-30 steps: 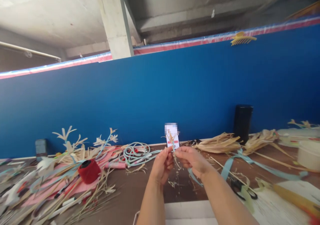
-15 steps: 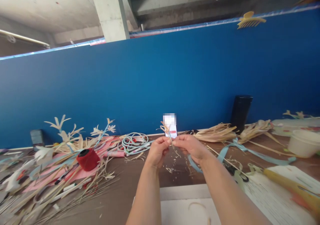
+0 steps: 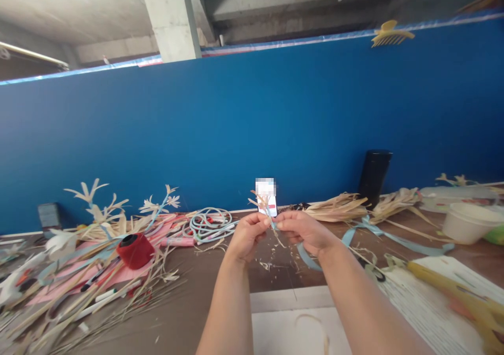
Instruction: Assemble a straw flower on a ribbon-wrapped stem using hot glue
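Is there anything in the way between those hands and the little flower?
Nothing visible: the left hand pinches the flower below its petals, and the right hand is right up beside it. The phone stands behind the flower, not between.

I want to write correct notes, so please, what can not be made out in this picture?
All in the head view:
Flower stem: pinched part hidden by left hand and right hand.
Phone: upper screen pixelated, lower part partly covered by petals.
Paper sheet: its lines too blurred to read.
White tray: cut off by the bottom edge.
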A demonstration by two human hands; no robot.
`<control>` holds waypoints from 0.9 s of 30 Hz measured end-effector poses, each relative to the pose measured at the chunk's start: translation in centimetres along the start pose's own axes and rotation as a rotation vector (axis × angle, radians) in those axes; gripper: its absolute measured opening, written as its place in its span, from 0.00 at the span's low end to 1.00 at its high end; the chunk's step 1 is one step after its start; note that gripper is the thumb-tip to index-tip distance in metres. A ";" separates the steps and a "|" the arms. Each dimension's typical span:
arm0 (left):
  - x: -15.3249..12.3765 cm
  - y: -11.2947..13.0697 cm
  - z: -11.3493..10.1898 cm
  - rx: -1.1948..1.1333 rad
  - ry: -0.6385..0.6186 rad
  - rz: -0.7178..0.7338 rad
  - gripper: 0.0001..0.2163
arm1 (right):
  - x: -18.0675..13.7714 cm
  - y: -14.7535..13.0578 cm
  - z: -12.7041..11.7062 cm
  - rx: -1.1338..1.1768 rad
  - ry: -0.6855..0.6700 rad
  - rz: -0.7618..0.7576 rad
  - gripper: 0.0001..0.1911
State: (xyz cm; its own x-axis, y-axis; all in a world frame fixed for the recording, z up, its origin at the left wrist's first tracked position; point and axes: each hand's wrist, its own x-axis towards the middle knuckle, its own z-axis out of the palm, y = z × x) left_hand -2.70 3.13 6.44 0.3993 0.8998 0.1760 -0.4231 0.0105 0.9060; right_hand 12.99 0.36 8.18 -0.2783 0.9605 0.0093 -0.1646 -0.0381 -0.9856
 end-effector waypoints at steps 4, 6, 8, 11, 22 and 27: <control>-0.2 0.3 0.1 0.040 0.006 -0.012 0.13 | -0.1 0.0 0.1 -0.020 -0.008 0.005 0.12; -0.2 0.4 0.1 0.051 0.001 -0.015 0.13 | -0.2 -0.1 0.2 -0.040 -0.006 0.007 0.12; -0.2 0.5 0.2 0.062 -0.005 -0.009 0.13 | -0.2 -0.2 0.3 -0.060 -0.003 0.004 0.12; -0.2 0.5 0.2 0.078 -0.005 -0.005 0.13 | -0.2 -0.2 0.2 -0.100 0.027 -0.002 0.12; 0.3 0.0 -0.3 0.188 0.063 0.033 0.12 | -0.1 -0.4 0.4 -0.393 0.215 -0.138 0.09; 0.4 0.0 -0.2 0.339 0.127 0.067 0.12 | -0.1 -0.6 0.6 -0.468 0.295 -0.164 0.08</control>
State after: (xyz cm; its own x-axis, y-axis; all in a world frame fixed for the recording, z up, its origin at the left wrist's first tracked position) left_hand -2.67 3.58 6.49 0.2664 0.9409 0.2089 -0.1424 -0.1760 0.9740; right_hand 12.57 0.11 8.88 0.0022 0.9824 0.1868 0.2720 0.1792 -0.9455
